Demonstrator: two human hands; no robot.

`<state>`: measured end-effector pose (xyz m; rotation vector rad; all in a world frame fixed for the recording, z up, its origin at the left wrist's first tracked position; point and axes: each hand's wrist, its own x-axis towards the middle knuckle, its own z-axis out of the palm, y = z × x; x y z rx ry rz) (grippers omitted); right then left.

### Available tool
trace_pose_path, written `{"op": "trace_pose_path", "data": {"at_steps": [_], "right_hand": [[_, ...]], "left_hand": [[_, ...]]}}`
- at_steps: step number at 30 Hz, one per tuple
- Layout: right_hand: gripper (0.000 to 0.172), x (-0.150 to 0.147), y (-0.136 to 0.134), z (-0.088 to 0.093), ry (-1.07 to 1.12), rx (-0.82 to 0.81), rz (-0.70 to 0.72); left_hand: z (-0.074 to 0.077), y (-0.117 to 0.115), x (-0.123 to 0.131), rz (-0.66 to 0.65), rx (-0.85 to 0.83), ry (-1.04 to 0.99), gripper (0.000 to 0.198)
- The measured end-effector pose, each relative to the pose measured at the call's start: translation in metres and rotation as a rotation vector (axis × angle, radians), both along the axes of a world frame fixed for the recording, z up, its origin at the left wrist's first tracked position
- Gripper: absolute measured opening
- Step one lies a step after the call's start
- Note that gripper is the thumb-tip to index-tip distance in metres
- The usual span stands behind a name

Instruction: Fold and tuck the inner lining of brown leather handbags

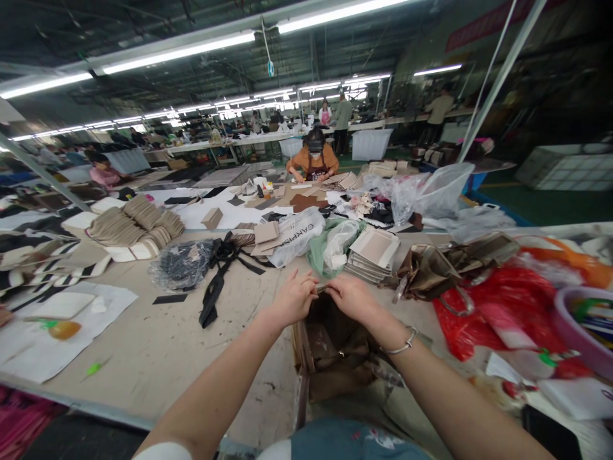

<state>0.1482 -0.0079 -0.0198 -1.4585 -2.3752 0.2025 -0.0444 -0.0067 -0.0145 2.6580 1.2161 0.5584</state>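
One brown bag (338, 348), L hand (294, 295) + R hand (353, 297) at its rim

Bag gapes open at near side of table (249, 364), right in front of person's blue top (354, 441); can't tell what's under its base. L thumb + index pinch far rim, other fingers lifted. R fingers grip same rim just beside; exact hold under the tips hard to see. Bracelet (407, 342) on R wrist.

Just beyond hands: green plastic bag (318, 252), w/ stack of beige panels (372, 252) to its R. Farther R: crumpled brown pieces (431, 271), red plastic bag (507, 287), purple basin (567, 332). Off L: black straps (215, 287). Co-worker in orange top (306, 158) across table.
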Motion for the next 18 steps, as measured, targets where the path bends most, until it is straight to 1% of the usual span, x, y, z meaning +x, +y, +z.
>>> {"op": "trace_pose_path", "data": {"at_steps": [2,6,9,12,14,18], "right_hand": [[0.023,-0.002,-0.001,0.001,0.000,0.006,-0.008],[0.024,-0.004,-0.004,0.002,0.027,-0.008,0.013],[0.029,-0.004,-0.003,0.005,0.117,-0.039,0.073],[0.032,-0.004,0.003,0.010,0.197,-0.052,0.109],[0.030,-0.005,0.010,0.015,0.168,-0.044,0.126],[0.025,-0.012,0.025,0.024,-0.010,-0.054,0.200]], "left_hand": [[-0.001,-0.002,0.000,0.010,0.014,-0.003,0.012],[-0.007,-0.003,-0.005,0.113,0.075,-0.019,0.010],[-0.009,-0.004,-0.011,0.111,0.089,-0.007,0.011],[-0.008,-0.004,-0.015,0.098,0.073,-0.004,0.013],[-0.006,-0.005,-0.017,0.088,0.070,-0.010,0.014],[-0.004,-0.003,-0.016,0.056,0.097,-0.030,0.014]]}}
